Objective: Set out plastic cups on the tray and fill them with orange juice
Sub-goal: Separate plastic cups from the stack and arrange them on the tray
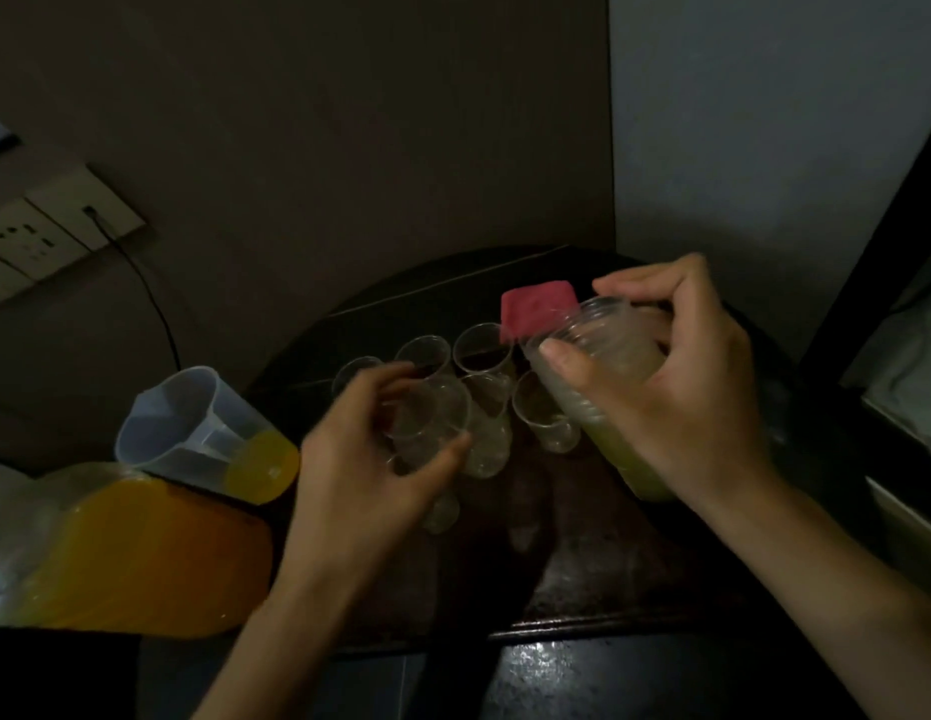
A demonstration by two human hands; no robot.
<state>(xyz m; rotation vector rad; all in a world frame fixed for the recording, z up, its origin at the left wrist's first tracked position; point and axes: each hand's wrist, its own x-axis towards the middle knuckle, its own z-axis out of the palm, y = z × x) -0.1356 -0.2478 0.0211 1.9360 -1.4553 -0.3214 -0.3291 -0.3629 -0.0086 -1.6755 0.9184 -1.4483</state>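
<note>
Your left hand (370, 459) has its fingers curled round a single clear plastic cup (432, 418), held just above the middle of the dark tray (635, 563). Your right hand (687, 387) grips a tilted stack of clear plastic cups (603, 356) over the tray's right side. Several empty clear cups (479, 350) stand close together toward the tray's far edge, and a pink block (536, 309) lies behind them. Off the tray's left edge stand a translucent plastic pitcher (193, 428) with orange juice in its bottom and, nearer you, a large jug of orange juice (141, 553).
</note>
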